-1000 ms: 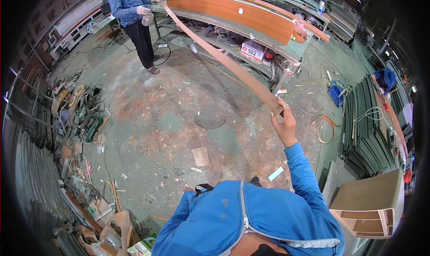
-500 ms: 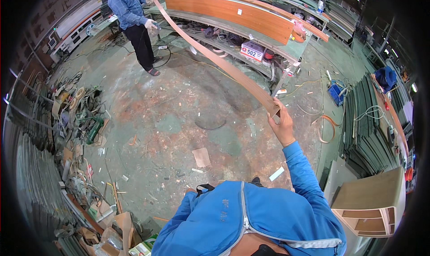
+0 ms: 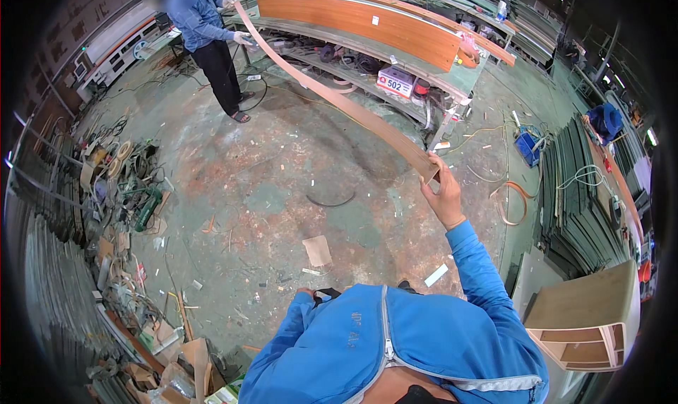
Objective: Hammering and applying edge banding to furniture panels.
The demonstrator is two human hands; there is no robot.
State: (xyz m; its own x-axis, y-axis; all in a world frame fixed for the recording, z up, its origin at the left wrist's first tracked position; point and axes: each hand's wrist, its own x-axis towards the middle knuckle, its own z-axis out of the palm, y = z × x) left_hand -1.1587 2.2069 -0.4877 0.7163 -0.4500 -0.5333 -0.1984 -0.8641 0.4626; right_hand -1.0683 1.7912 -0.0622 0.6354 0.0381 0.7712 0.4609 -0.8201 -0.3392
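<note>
A long, thin brown board [image 3: 381,130] with a wood-like surface stretches from me toward the far left, bowing slightly along its length. Its near end is in my right hand [image 3: 445,198], thumb on one side and fingers on the other. At the far end, a co-worker's gloved hand [image 3: 230,0] is on the board, while that person's other gloved hand [image 3: 243,38] is lower down. My left hand [image 3: 306,292] hangs by my waist beside a black strap [image 3: 326,295]; the jacket and sleeve hide most of it, fingers included.
Beyond the board stands a workbench [image 3: 466,79] bearing an orange-brown panel [image 3: 353,30], with a box [image 3: 395,82] on its lower shelf. Stacked dark sheets [image 3: 586,199] and a wooden cabinet [image 3: 583,319] are at right. Scrap and tools [image 3: 127,171] litter the left floor.
The co-worker and the board's far end have shifted slightly left. My right hand keeps its grip at almost the same place. A bit more of my left hand shows.
</note>
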